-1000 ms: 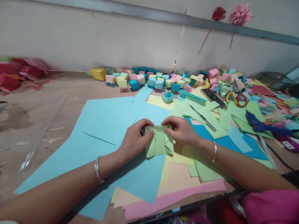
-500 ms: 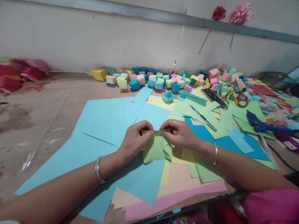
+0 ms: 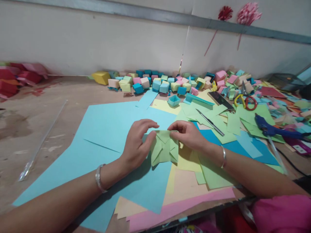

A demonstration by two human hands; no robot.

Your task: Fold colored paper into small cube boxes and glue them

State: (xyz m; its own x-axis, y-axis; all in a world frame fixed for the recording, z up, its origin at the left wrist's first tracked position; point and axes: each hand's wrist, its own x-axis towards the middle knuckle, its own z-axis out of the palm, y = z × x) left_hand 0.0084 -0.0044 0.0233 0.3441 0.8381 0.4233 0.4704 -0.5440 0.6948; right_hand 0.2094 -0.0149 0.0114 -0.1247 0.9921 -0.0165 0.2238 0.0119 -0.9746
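A small folded piece of light green paper, with triangular flaps and creases on its face, is held up over the blue sheets. My right hand pinches its upper right corner between thumb and fingers. At the upper left corner, my left hand has its thumb and fingers apart, the thumb tip close to the paper's edge. Whether that thumb touches the paper I cannot tell. Beneath lies a large light blue paper sheet, with yellow, peach and pink sheets in front.
Several little paper boxes line the wall. To the right lie a pen knife, a phone, scissors, a blue glue gun and paper scraps. A clear stick lies on the left.
My left hand has let go of the paper's left corner and opened its fingers. The green paper is a little higher and shows more of its folded face; my right hand keeps its pinch.
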